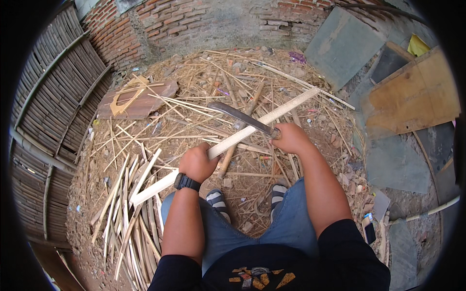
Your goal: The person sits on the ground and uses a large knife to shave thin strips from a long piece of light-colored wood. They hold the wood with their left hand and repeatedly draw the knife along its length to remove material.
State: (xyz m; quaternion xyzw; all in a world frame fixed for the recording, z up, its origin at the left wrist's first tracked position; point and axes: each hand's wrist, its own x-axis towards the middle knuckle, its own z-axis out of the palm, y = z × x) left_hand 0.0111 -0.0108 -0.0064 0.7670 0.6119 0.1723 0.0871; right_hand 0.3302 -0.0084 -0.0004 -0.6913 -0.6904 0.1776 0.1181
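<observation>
My left hand [198, 164] is closed round a long pale strip of split bamboo [268, 118]. The strip slants from beside my left knee up to the far right. In my right hand [290, 138] is the handle of a machete [241, 116], its dark blade pointing to the far left. The blade crosses the strip near its middle, and its hooked tip reaches past the far edge. Whether the edge bites into the bamboo cannot be made out. A dark watch [187, 183] sits on my left wrist.
Split bamboo strips [127, 218] are heaped at my left. Round poles [255, 98] lie on the littered ground ahead. A brown board [165, 92] lies far left. A woven bamboo wall [39, 97], a brick wall [170, 24] and leaning grey sheets [344, 46] surround the spot.
</observation>
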